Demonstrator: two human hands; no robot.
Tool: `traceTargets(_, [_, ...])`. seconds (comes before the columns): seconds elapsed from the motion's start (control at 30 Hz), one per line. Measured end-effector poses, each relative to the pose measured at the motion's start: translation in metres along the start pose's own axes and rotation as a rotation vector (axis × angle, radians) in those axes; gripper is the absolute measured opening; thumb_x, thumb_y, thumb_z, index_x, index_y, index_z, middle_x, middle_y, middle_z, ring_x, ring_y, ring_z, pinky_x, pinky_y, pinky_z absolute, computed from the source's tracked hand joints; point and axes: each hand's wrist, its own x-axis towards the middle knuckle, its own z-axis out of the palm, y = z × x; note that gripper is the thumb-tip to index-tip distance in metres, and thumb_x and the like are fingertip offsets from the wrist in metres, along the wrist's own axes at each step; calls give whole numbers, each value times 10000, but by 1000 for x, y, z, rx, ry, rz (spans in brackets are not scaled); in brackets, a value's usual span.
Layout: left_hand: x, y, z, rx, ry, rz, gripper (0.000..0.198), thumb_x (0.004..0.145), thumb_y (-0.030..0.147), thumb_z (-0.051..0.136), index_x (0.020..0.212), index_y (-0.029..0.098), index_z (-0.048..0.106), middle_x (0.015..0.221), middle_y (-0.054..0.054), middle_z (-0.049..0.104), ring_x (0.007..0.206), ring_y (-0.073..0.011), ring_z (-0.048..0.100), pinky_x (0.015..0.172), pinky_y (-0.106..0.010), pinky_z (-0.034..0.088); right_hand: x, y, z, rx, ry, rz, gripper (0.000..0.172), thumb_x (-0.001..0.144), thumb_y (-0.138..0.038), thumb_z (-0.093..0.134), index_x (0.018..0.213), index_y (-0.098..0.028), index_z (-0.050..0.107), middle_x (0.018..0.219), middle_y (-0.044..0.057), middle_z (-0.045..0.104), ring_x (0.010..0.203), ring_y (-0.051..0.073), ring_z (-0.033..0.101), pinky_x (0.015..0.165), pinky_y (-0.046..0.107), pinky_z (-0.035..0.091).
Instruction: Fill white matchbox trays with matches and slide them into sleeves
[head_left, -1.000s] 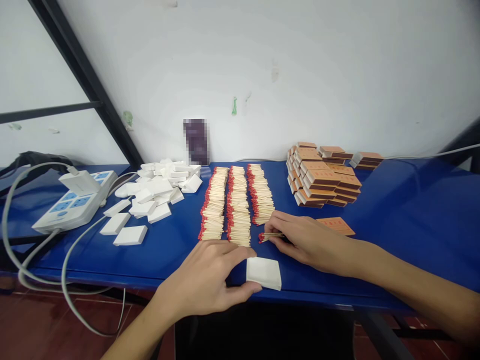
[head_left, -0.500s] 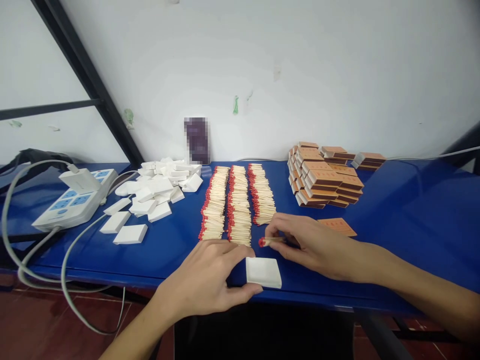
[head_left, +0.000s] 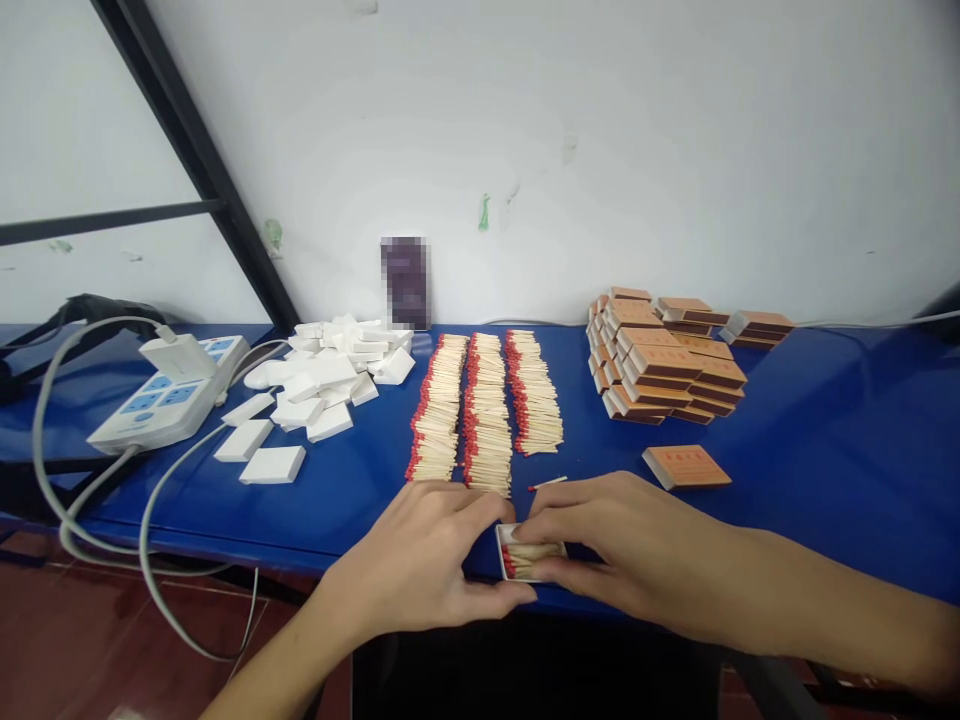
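A small white matchbox tray (head_left: 505, 534) sits at the front edge of the blue table. My left hand (head_left: 427, 555) grips its left end between thumb and forefinger. Inside the tray lies a bunch of matches (head_left: 520, 562), red heads to the left. My right hand (head_left: 637, 540) has its fingers closed around the right part of this bunch, partly covering the tray. One loose match (head_left: 549, 483) lies just behind the right hand. Beyond the hands, matches are laid out in three rows: a left row (head_left: 437, 405), a middle row (head_left: 487, 410) and a shorter right row (head_left: 536, 395).
White trays (head_left: 330, 370) are heaped at back left, beside a power strip (head_left: 161, 400) with looping cables. Orange matchbox sleeves (head_left: 660, 365) stand stacked at back right; a single sleeve (head_left: 686, 467) lies nearer. A blurred dark rectangle (head_left: 406, 283) leans against the wall.
My right hand has moved down and left, bringing its matches into the white tray. A loose match now shows behind it. The view has shifted slightly; my left hand keeps its grip.
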Motion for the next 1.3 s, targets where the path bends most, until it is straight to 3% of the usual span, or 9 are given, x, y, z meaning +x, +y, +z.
traceTargets(0.13, [-2, 0, 1, 27, 79, 57, 381, 790, 467, 788, 1013, 215, 608, 915, -4, 674, 827, -235, 674, 712, -342, 497, 2, 7, -18, -40, 116, 23, 140, 961, -278, 606, 1026, -250, 727, 899, -2, 712, 765, 144, 654, 647, 246, 435])
traceTargets(0.23, [-4, -3, 3, 42, 178, 129, 376, 828, 439, 761, 1082, 210, 607, 1004, -35, 667, 884, -239, 674, 700, -339, 510, 3, 22, -20, -199, 195, 70, 159, 964, -252, 568, 944, -236, 724, 778, -4, 702, 698, 158, 620, 650, 271, 425])
traceTargets(0.43, [-5, -7, 5, 29, 298, 247, 284, 925, 285, 675, 1177, 193, 581, 1116, -61, 668, 979, -217, 669, 762, -318, 525, 3, 36, -5, -398, 125, 181, 142, 975, -221, 538, 911, -222, 665, 705, 11, 651, 733, 203, 606, 601, 275, 384])
traceTargets(0.57, [-4, -5, 5, 35, 329, 263, 326, 920, 325, 687, 1187, 167, 588, 1064, -66, 701, 922, -222, 680, 747, -330, 536, 4, 31, -4, -392, 55, 210, 171, 1003, -188, 460, 885, -193, 584, 690, 9, 601, 624, 171, 574, 536, 269, 348])
traceTargets(0.77, [-2, -4, 5, 49, 318, 210, 337, 889, 368, 714, 1129, 145, 637, 997, -68, 721, 859, -241, 682, 739, -374, 550, 1, 18, -13, -258, 192, 280, 163, 1006, -270, 469, 871, -224, 548, 637, -28, 564, 578, 152, 545, 507, 257, 307])
traceTargets(0.93, [-2, -4, 5, 56, 340, 211, 335, 886, 373, 717, 1117, 146, 632, 990, -68, 722, 839, -242, 677, 746, -381, 541, -2, -4, -2, -106, 91, 160, 157, 965, -215, 499, 812, -221, 536, 634, -52, 581, 542, 114, 508, 515, 256, 293])
traceTargets(1.0, [-2, -4, 5, 54, 328, 216, 336, 900, 376, 701, 1137, 152, 621, 990, -64, 719, 845, -238, 678, 745, -372, 538, -2, -8, -1, -124, 112, 138, 158, 948, -208, 511, 791, -216, 535, 639, -44, 592, 562, 121, 516, 529, 260, 299])
traceTargets(1.17, [-3, -3, 3, 89, 226, 235, 225, 966, 349, 590, 1122, 194, 642, 1016, -62, 673, 878, -225, 669, 766, -368, 541, 3, 5, -16, -333, 301, 201, 199, 968, -293, 476, 807, -224, 571, 596, -17, 552, 607, 170, 520, 603, 281, 337])
traceTargets(1.3, [-4, -2, 2, 110, 229, 235, 202, 973, 293, 543, 1123, 229, 663, 1049, -72, 618, 866, -218, 646, 744, -366, 546, 9, 24, -17, -382, 250, 308, 171, 970, -233, 448, 876, -216, 590, 606, -16, 560, 551, 160, 515, 553, 285, 289])
